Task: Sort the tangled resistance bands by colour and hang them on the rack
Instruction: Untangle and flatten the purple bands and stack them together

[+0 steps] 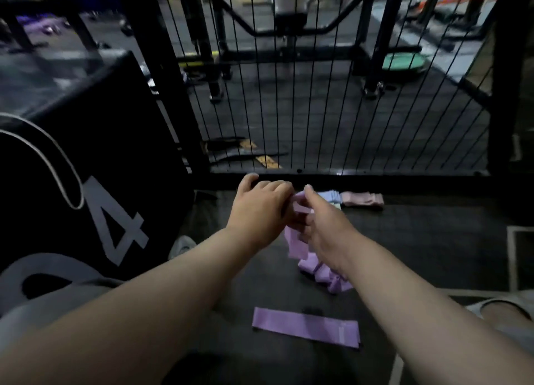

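Purple tangled fabric band [296,247] hangs lengthwise down between left hand [260,208] and right hand [323,228], both equally near, fingers [312,194] pinching its top loop.

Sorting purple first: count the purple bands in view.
2 for sure: a flat band on the floor, and a tangled band gripped by the left hand and right hand. Its crumpled bunch below may hide more.

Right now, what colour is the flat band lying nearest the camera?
The flat fabric resistance band is lilac purple; head view.
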Demonstrator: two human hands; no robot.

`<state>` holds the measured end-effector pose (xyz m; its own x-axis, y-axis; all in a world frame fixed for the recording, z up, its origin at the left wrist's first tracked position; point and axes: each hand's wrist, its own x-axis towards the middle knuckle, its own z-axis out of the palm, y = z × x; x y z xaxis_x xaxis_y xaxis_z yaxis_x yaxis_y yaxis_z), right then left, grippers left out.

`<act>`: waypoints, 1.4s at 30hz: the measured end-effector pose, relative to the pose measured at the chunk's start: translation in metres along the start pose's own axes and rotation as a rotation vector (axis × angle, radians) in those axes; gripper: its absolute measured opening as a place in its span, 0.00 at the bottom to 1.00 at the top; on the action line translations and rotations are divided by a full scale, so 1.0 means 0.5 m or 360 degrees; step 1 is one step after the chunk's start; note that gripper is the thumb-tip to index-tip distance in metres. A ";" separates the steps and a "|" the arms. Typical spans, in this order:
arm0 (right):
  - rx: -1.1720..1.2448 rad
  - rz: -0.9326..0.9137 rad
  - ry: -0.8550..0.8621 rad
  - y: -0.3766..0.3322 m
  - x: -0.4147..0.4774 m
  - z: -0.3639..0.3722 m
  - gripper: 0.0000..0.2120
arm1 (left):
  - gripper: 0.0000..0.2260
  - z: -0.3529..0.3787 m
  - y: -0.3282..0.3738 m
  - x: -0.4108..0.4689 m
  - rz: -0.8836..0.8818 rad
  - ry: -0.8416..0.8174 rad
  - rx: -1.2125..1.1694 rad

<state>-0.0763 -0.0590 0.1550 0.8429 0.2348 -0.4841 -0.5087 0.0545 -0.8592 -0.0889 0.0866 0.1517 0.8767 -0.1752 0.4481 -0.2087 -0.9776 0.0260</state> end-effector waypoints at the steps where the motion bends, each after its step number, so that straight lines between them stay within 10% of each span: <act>1: 0.0071 -0.0022 -0.0022 -0.017 -0.025 0.002 0.23 | 0.10 -0.028 0.009 -0.004 -0.0014 0.0044 -0.0006; 10: 0.0018 -0.0440 0.0044 -0.103 -0.218 -0.004 0.18 | 0.05 -0.190 0.098 -0.058 -0.0127 0.0243 -0.0535; 14: -0.0409 -0.0710 0.0237 -0.128 -0.276 -0.027 0.13 | 0.14 -0.233 0.137 -0.085 -0.0078 -0.0071 -0.1193; 23: -0.0833 -0.0886 -0.0006 -0.180 -0.359 -0.065 0.05 | 0.13 -0.288 0.201 -0.077 -0.0844 -0.0059 -0.2502; 42: -0.0222 -0.0982 0.0064 -0.172 -0.364 -0.078 0.08 | 0.12 -0.284 0.200 -0.084 -0.0806 -0.0111 -0.2826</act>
<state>-0.1791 -0.1442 0.3108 0.9810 0.1641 0.1035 0.0982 0.0403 -0.9943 -0.2082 0.0128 0.2626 0.9977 0.0116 0.0665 -0.0667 0.3171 0.9461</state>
